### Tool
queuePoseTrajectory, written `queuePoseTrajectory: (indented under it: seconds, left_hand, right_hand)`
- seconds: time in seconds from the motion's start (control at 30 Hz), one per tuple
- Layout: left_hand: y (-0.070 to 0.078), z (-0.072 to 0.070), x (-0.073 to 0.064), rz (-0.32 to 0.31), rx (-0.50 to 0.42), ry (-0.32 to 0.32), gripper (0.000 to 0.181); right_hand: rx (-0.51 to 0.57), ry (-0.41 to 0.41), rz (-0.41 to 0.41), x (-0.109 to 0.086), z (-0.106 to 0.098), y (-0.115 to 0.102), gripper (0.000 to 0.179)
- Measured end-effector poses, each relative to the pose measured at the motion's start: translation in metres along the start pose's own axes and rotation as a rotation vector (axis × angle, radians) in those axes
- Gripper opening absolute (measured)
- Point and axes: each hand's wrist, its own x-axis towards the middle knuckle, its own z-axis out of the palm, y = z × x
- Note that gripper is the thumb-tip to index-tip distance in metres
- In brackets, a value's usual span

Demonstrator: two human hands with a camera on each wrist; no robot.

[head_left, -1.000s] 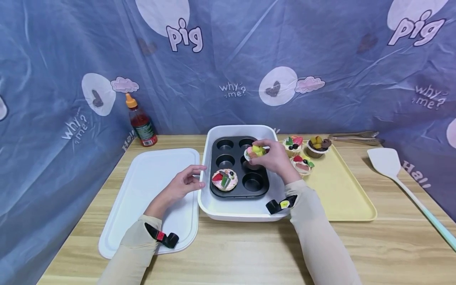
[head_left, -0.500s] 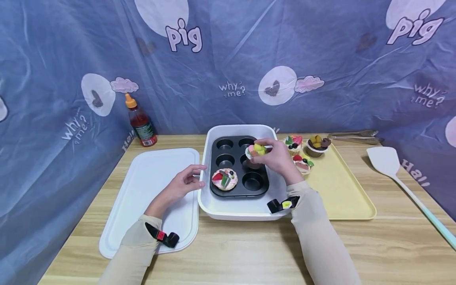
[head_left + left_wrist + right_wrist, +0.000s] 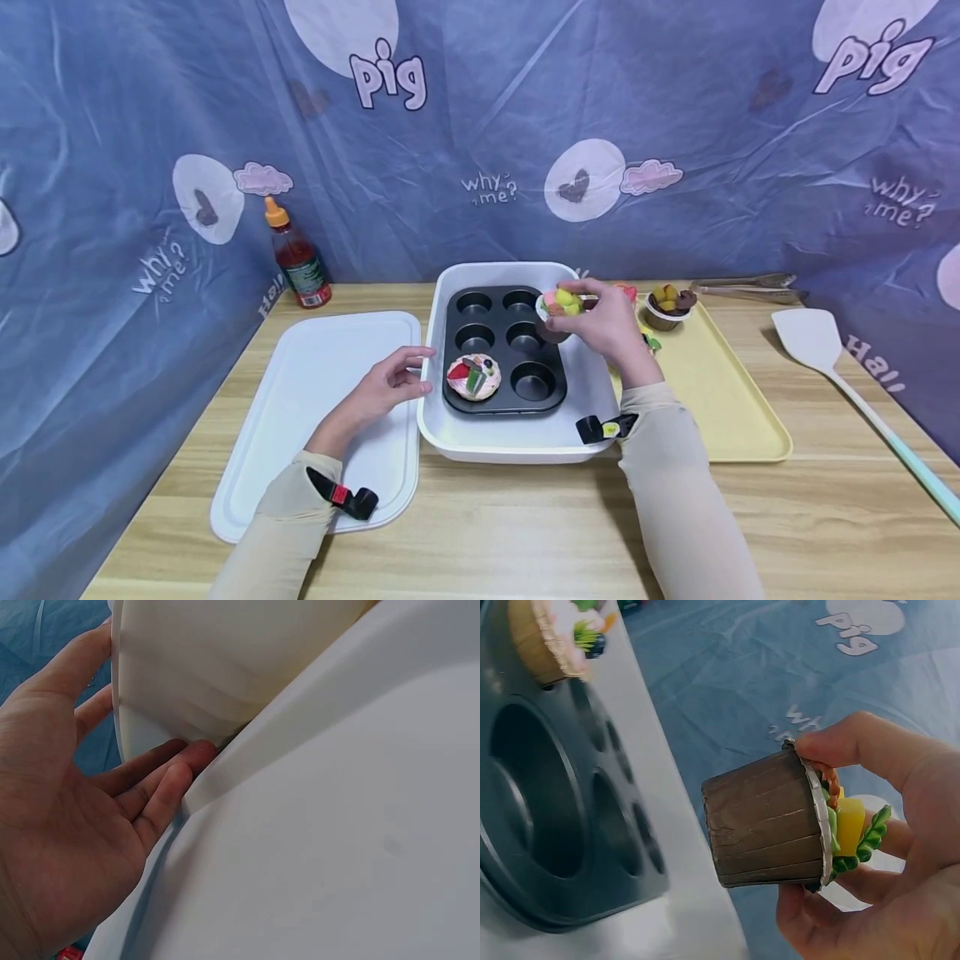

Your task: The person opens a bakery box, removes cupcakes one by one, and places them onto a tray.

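Note:
In the head view my right hand (image 3: 606, 321) holds a cupcake (image 3: 557, 315) above the right side of a dark muffin tin (image 3: 501, 354). Fingers and thumb pinch its rim. The right wrist view shows its brown pleated paper cup (image 3: 761, 825) tipped sideways, with yellow and green toppings. A pink-cream cupcake (image 3: 474, 378) with fruit sits in the tin's near-left cup. The tin lies inside a white rectangular tub (image 3: 517, 455). My left hand (image 3: 378, 387) rests against the tub's left side, its fingers loosely bent at the wall (image 3: 225, 675).
A yellow tray (image 3: 720, 408) bears more cupcakes, partly hidden by my right hand, and a chocolate cupcake (image 3: 667, 308). White tray (image 3: 322, 367) at left, sauce bottle (image 3: 302, 262) behind it. Tongs (image 3: 750, 288) and a white spatula (image 3: 813, 337) lie at right.
My right hand has moved the cupcake to the right and slightly up, away from the middle-right cup of the tin, toward the tub's right wall. My left hand has stayed put.

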Motion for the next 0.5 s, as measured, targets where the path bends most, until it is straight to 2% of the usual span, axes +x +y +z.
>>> queuePoseTrajectory:
  seconds: [0.17,0.37,0.5]
  left_hand:
    - [0.001,0.0,0.0,0.0,0.005,0.004,0.055]
    - [0.001,0.0,0.0,-0.005,0.011,0.0,0.055]
    - [0.0,0.0,-0.001,-0.011,0.015,-0.007,0.055]
  right_hand:
    - [0.001,0.042,-0.025,-0.006,-0.02,-0.002,0.062]
    - [0.01,0.086,0.021,-0.011,-0.048,0.004,0.064]
    - [-0.018,0.131,0.003,-0.016,-0.066,0.012,0.063]
